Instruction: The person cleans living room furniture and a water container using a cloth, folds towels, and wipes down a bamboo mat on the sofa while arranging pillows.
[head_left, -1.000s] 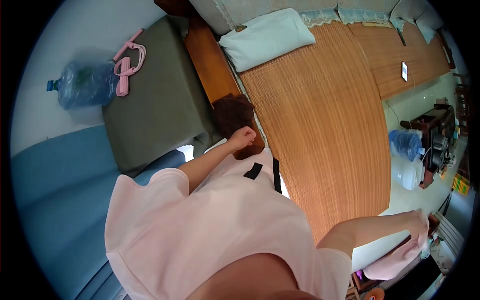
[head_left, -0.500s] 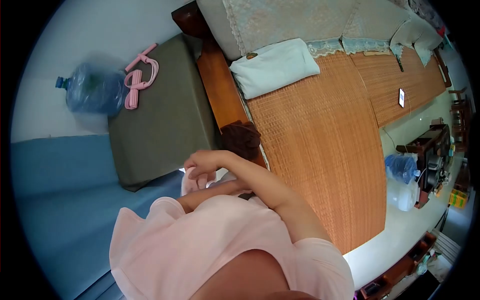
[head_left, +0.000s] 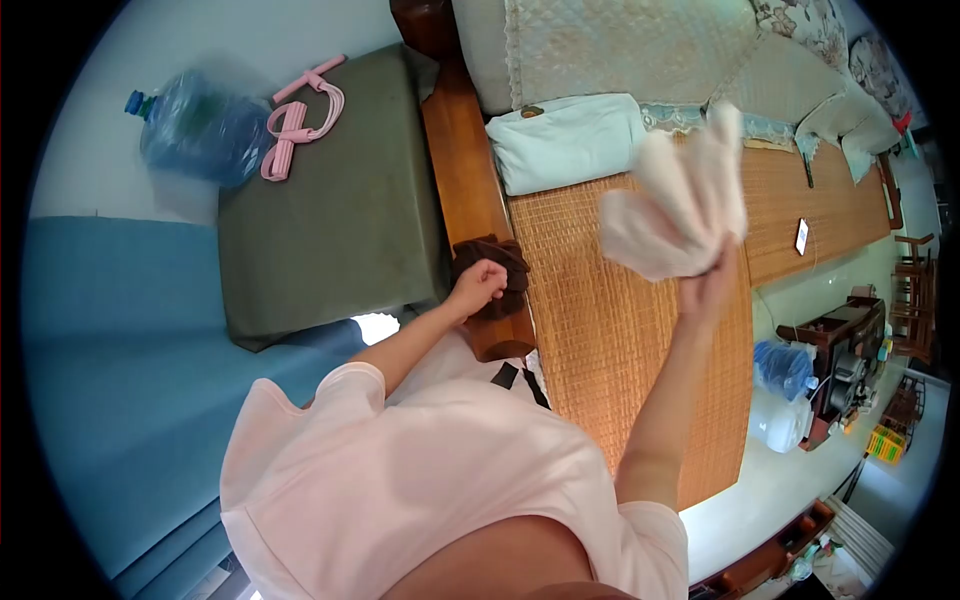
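My right hand grips a pale pink, fluffy cloth by its lower end. The cloth is raised above the bamboo mat, bunched into soft folds and blurred by motion, so its exact kind is unclear. Loosely curled, my left hand shows nothing between its fingers. It is over a dark brown cloth that lies crumpled on the wooden armrest; whether it touches that cloth I cannot tell.
A folded light blue cloth lies on the bamboo mat. On the left, a pink cord exerciser and a blue water bottle rest by a grey-green covered stand. A phone lies farther right.
My right hand has swung from the left, near my lap, up and right with the pink cloth. My left hand has moved up to the brown cloth. The view has shifted slightly.
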